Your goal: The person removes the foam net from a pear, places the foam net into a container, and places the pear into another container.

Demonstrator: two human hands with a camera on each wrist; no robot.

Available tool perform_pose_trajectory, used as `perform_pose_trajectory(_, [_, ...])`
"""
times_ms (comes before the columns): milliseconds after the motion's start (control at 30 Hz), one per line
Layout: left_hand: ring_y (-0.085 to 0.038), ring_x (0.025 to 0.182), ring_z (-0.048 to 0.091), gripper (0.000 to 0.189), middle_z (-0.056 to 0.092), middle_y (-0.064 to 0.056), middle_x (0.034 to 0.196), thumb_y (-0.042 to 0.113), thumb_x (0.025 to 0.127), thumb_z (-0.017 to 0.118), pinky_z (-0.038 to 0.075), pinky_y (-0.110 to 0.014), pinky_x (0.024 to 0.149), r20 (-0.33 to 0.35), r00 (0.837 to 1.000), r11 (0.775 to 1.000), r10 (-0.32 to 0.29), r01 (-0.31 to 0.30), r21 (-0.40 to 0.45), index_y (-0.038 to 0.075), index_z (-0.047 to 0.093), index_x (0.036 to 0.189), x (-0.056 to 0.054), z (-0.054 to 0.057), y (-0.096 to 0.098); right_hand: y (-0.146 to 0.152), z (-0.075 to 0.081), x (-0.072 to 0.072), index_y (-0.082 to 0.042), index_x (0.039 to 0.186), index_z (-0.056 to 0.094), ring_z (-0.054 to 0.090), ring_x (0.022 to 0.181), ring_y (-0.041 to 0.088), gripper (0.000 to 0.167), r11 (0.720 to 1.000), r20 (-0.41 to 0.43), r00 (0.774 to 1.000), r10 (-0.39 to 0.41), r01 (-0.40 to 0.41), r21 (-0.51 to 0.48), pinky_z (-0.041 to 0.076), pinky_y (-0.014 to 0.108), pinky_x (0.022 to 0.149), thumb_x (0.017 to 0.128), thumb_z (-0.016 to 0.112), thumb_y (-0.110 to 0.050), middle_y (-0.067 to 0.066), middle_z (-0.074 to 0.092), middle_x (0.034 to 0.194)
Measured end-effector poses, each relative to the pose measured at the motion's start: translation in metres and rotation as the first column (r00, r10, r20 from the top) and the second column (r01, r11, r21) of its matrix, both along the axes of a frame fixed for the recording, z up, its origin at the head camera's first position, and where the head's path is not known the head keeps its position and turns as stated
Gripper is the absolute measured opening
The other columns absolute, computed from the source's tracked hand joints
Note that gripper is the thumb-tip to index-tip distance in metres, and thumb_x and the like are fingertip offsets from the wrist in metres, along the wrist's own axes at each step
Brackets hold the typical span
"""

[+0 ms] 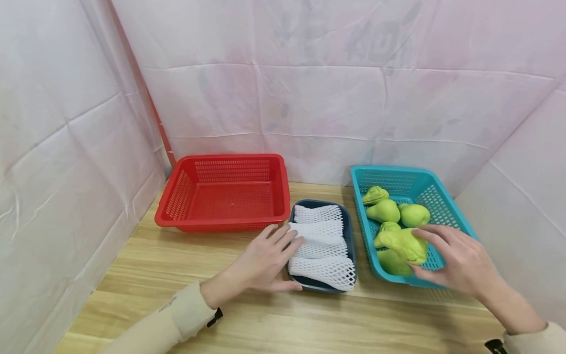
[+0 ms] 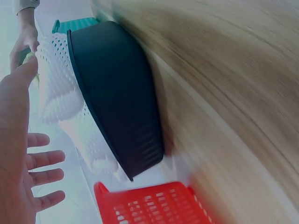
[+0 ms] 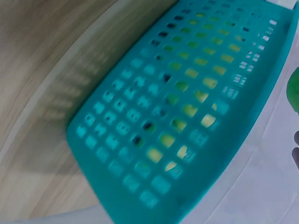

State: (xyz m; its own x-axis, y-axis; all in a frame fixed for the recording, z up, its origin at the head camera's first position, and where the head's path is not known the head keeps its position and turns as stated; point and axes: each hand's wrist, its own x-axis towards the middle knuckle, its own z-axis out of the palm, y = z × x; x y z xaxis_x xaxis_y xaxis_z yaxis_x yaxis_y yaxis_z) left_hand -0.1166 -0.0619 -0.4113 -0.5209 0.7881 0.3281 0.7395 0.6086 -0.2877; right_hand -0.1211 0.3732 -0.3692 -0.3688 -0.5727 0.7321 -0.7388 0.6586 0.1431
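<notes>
My right hand [image 1: 464, 260] pinches a yellow-green, furrowed chayote [image 1: 404, 244] between thumb and fingers, over the front of the turquoise basket [image 1: 376, 265]. Several more green fruits, such as a smooth one [image 1: 414, 215], lie in that basket. Only a bit of the held chayote [image 3: 293, 91] shows at the right wrist view's edge. My left hand [image 1: 267, 260], fingers spread, is at the left side of a dark blue tray [image 1: 349, 236] of white foam net sleeves [image 1: 323, 270]. Its fingertips overlap the sleeves in the head view; contact is unclear. The left wrist view shows the fingers [image 2: 46, 175] extended, holding nothing.
A red basket [image 1: 232, 204], with nothing visible inside, stands back left on the wooden table [image 1: 265, 324]. White cloth walls [image 1: 309, 108] enclose the back and sides. The tray stands between the two baskets.
</notes>
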Motion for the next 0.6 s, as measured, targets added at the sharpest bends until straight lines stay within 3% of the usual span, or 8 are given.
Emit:
perform_pose_trajectory(167, [-0.028, 0.148, 0.051, 0.104, 0.055, -0.007, 0.16, 0.09, 0.085, 0.05, 0.045, -0.047, 0.121, 0.075, 0.995, 0.998, 0.063, -0.06, -0.035, 0.015, 0.047, 0.158, 0.001, 0.005, -0.013, 0.013, 0.001, -0.008, 0.002, 0.102, 0.075, 0.069, 0.076, 0.034, 0.078, 0.999, 0.017, 1.0, -0.007, 0.007, 0.044, 0.051, 0.018, 0.092, 0.093, 0.052, -0.072, 0.016, 0.075, 0.093])
perform_pose_trajectory(233, [-0.028, 0.15, 0.049, 0.105, 0.051, -0.008, 0.163, 0.089, 0.085, 0.05, 0.044, -0.048, 0.123, 0.098, 0.991, 0.996, 0.086, -0.083, -0.043, 0.015, 0.045, 0.159, 0.002, 0.007, -0.018, 0.019, 0.003, -0.01, 0.001, 0.103, 0.076, 0.07, 0.076, 0.032, 0.078, 0.997, 0.019, 1.0, -0.023, 0.021, 0.071, 0.056, 0.031, 0.074, 0.093, 0.051, -0.073, 0.015, 0.075, 0.094])
perform_pose_trajectory(300, [-0.029, 0.151, 0.048, 0.106, 0.049, -0.008, 0.165, 0.088, 0.084, 0.052, 0.043, -0.049, 0.123, 0.114, 0.987, 0.993, 0.11, -0.105, -0.048, 0.015, 0.044, 0.16, 0.003, 0.008, -0.023, 0.024, 0.004, -0.012, 0.0, 0.104, 0.076, 0.07, 0.074, 0.031, 0.079, 0.995, 0.019, 0.999, -0.037, 0.035, 0.096, 0.053, 0.041, 0.059, 0.093, 0.05, -0.074, 0.014, 0.075, 0.095])
perform_pose_trajectory(600, [-0.033, 0.154, 0.046, 0.111, 0.048, -0.01, 0.165, 0.087, 0.081, 0.059, 0.039, -0.053, 0.125, 0.16, 0.972, 0.985, 0.17, -0.168, -0.026, 0.013, 0.042, 0.162, 0.004, 0.007, -0.041, 0.047, 0.008, -0.023, -0.001, 0.108, 0.073, 0.07, 0.07, 0.031, 0.082, 0.984, 0.064, 0.997, -0.039, 0.027, 0.176, 0.051, 0.035, 0.047, 0.095, 0.044, -0.076, 0.014, 0.074, 0.097])
